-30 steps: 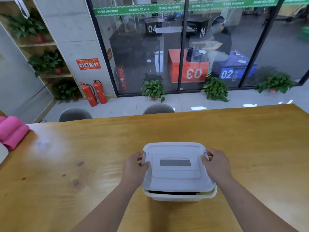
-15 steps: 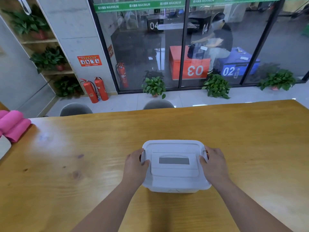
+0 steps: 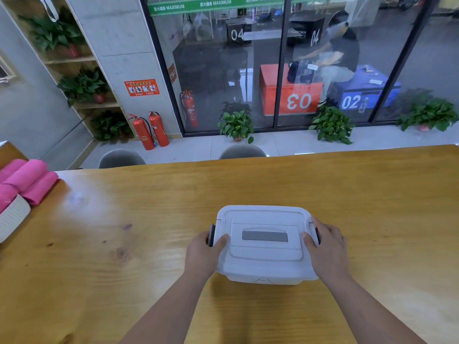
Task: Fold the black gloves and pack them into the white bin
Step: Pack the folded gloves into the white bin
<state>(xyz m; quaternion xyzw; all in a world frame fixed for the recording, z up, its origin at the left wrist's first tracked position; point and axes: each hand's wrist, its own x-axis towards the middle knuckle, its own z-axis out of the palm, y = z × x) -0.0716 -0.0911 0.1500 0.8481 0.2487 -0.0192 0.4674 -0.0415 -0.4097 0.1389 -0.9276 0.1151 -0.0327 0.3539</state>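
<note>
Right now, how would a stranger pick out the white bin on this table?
Find the long wooden table. Near its front edge sits the white plastic bin with a grey lid handle, one hand on each side. The other white container, far left, holds pink rolls.

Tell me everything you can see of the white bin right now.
The white bin looks like smooth plastic, rectangular with rounded corners. Its lid is on, with a flat recessed handle showing a grey strip. Dark latches sit at both short ends. It stands upright on the wooden table, with the left hand and right hand gripping its ends. Contents hidden.
</note>
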